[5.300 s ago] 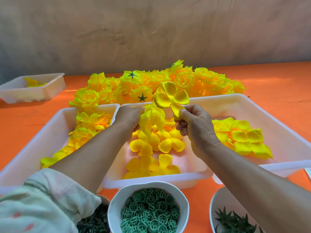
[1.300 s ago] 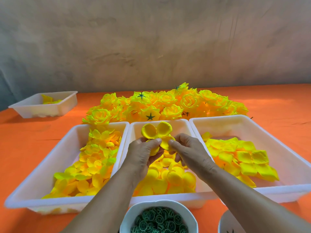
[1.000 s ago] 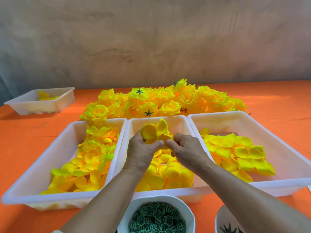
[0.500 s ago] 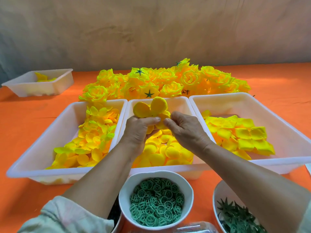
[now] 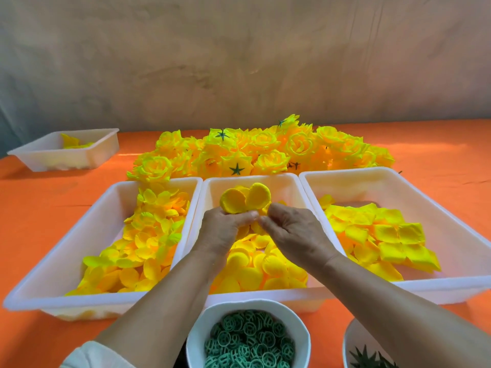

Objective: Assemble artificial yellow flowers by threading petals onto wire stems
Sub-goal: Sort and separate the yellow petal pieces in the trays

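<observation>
Both hands meet over the middle white tray [image 5: 289, 181], which holds round yellow petals. My left hand [image 5: 225, 229] pinches a yellow petal piece [image 5: 245, 201] whose rounded lobes stand up above my fingers. My right hand [image 5: 295, 232] has its curled fingertips on the same piece from the right. No wire stem shows; my fingers hide the base of the piece. Behind the trays lies a heap of finished yellow flowers [image 5: 260, 152], some showing green star-shaped backs.
The left tray [image 5: 106, 197] holds small petal clusters, the right tray [image 5: 438, 197] flat squarish petals. A white bowl of green ring discs [image 5: 248, 338] stands at the near edge, another bowl with dark green leaves [image 5: 372, 359] at its right. A small tray [image 5: 66, 150] sits far left on the orange cloth.
Several seconds ago the hands held a petal piece higher and apart; since then they have come together over the middle tray. In the last second they barely moved; the camera shifted.
</observation>
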Available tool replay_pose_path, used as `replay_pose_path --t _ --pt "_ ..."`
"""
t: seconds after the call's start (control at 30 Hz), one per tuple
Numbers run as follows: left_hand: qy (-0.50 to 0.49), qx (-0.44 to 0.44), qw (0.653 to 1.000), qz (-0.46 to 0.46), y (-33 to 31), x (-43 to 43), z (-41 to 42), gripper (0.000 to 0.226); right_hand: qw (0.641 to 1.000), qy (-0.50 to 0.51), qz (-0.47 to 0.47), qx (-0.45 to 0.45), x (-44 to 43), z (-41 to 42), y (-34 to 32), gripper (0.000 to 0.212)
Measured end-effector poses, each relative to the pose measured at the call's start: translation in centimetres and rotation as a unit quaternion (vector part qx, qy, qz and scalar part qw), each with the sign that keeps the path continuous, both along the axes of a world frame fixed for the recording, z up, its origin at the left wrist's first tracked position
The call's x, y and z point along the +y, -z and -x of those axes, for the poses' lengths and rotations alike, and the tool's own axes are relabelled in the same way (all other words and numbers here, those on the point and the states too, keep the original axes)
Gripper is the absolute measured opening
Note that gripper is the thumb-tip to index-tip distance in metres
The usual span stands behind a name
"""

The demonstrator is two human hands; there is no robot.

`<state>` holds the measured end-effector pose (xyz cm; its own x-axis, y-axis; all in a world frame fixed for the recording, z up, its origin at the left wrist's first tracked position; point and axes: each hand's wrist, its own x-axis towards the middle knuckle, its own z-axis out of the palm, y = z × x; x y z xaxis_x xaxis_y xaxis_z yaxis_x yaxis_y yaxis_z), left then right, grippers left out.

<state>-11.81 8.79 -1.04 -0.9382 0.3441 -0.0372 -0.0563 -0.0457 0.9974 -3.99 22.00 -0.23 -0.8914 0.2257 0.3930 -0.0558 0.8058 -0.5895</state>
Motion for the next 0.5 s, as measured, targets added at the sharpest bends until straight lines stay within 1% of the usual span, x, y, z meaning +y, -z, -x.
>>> replay_pose_path --t 0.07,0.13,0.2,0.27,0.33,0.37,0.43,0.47,0.5 --pt "0.021 -0.018 0.999 -0.027 -0.16 -0.23 -0.07 0.028 0.998 0.051 -0.019 -0.031 0.09 0.22 0.04 0.042" --pt "0.010 -0.035 0.999 -0.026 -0.04 -0.22 0.02 0.026 0.997 0.062 -0.007 -0.040 -0.01 0.29 0.07 0.040" --pt "-0.007 -0.047 0.999 -0.005 0.07 -0.12 -0.01 0.024 0.995 0.070 0.065 -0.020 0.02 0.23 -0.17 0.037" --pt "0.003 -0.025 0.999 0.045 0.30 -0.08 0.03 0.021 0.988 0.073 0.133 0.001 0.22 0.27 -0.48 0.032" --pt "0.029 0.001 0.996 0.086 0.47 -0.09 -0.11 0.018 0.989 0.063 0.135 -0.002 0.29 0.30 -0.49 0.025" --pt "0.042 0.009 0.994 0.101 0.58 -0.11 -0.16 0.021 0.989 0.058 0.135 0.004 0.38 0.30 -0.39 0.022" --pt "0.067 0.020 0.992 0.108 0.68 -0.16 -0.16 0.030 0.987 0.061 0.149 0.022 0.63 0.25 -0.31 0.016" --pt "0.079 0.023 0.992 0.094 0.67 -0.17 -0.14 0.031 0.986 0.061 0.156 0.024 0.72 0.24 -0.33 0.015" --pt "0.081 0.029 0.993 0.081 0.66 -0.16 -0.12 0.026 0.985 0.057 0.160 0.022 0.74 0.24 -0.31 0.014"
